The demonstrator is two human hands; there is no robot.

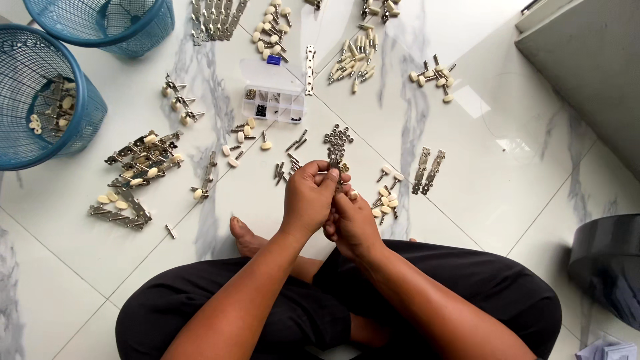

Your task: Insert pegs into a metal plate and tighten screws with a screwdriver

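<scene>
Underfoot, glossy white marble-veined floor tiles (507,173) carry scattered cream-knobbed metal tuner pegs (433,75), a clear plastic compartment box (275,93) and blue mesh baskets (40,100). Left hand (308,199) and right hand (352,223) together pinch a small metal tuner plate (335,159) above the lap.

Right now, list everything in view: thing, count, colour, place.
baskets: two, blue mesh, top left; the nearer one holds metal parts
parts box: one, clear plastic with compartments, top centre
metal plates: many, silver, in pairs and piles across the floor
pegs with cream knobs: many, loose clusters around the box and the hands
small rings: one cluster, grey, just above the hands
floor tiles: white marble
left hand: pinching a small metal part
right hand: supporting it from below
</scene>
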